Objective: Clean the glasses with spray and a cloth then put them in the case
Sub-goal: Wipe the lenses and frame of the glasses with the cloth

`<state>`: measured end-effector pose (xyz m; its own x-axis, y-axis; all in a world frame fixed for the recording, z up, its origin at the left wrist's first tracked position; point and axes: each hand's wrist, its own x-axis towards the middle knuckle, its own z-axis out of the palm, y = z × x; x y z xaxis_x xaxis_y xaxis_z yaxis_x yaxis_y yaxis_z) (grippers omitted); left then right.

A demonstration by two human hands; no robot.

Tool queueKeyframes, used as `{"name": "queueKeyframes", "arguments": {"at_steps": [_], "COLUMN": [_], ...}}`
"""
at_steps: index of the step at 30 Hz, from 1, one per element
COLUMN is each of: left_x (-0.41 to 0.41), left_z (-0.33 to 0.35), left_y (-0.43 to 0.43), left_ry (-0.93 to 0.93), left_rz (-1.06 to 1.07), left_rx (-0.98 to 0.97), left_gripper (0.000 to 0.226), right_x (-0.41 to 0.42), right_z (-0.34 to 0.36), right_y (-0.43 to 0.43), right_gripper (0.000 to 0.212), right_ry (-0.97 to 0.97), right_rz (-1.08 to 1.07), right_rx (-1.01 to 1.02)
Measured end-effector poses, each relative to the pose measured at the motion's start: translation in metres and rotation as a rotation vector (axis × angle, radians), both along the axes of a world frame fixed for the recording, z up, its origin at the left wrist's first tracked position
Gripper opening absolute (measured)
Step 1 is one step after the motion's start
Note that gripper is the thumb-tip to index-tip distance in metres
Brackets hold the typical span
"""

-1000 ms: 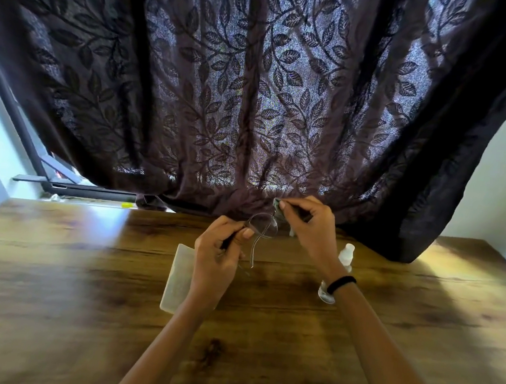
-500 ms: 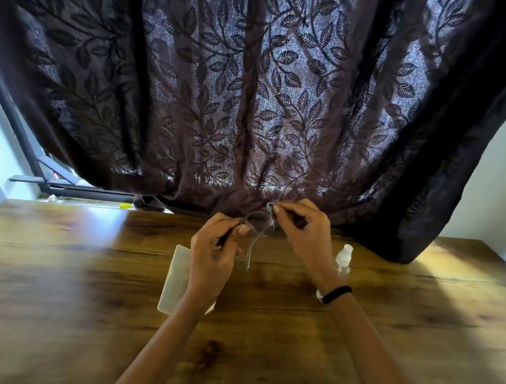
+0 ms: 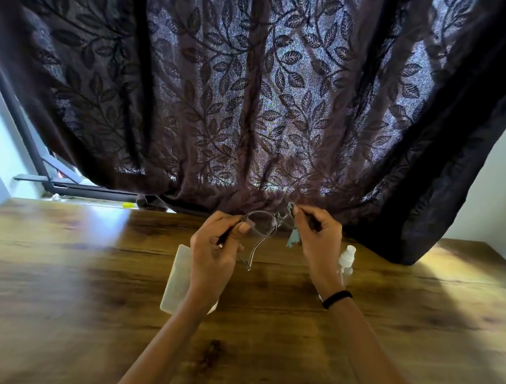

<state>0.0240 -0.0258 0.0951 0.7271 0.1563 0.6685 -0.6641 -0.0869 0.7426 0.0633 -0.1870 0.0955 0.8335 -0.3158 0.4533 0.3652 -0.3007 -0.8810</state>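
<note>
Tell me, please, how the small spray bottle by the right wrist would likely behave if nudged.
The spray bottle looks narrow and tall, standing upright on the table, so a sideways nudge would probably tip it. Its clear plastic body suggests it is light, and round enough to roll once down.

Both forearms reach forward, hands raised side by side, slightly apart. Left hand (image 3: 214, 249): fingers curled, thumb and forefinger pinching glasses (image 3: 262, 226) at one end. Right hand (image 3: 317, 243): fingers curled, pinching cloth (image 3: 292, 239) at the other end. Black band (image 3: 337, 299) on right wrist.
</note>
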Motion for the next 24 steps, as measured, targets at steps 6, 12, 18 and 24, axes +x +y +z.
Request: {"name": "queueKeyframes", "arguments": {"at_steps": [6,12,18,24], "left_x": [0.006,0.004,0.009,0.007], "left_z": [-0.003,-0.001,-0.006,-0.004], "left_y": [-0.002,-0.002,-0.001,-0.003], "left_ry": [-0.007,-0.006,-0.018,-0.021], "left_rz": [0.034,0.052,0.111,0.143], "left_rx": [0.011,-0.013,0.007,0.017], "left_gripper": [0.014,0.011,0.008,0.011], "right_x": [-0.017,-0.03,-0.042,-0.053], "right_z": [0.01,0.019,0.021,0.022], "right_y": [0.023,0.035,0.042,0.048], "right_gripper": [0.007,0.007,0.014,0.011], "right_ry": [-0.027,-0.015,-0.065,-0.117], "right_rz": [0.08,0.186,0.188,0.252], "right_rx": [0.142,0.2,0.141,0.082]}}
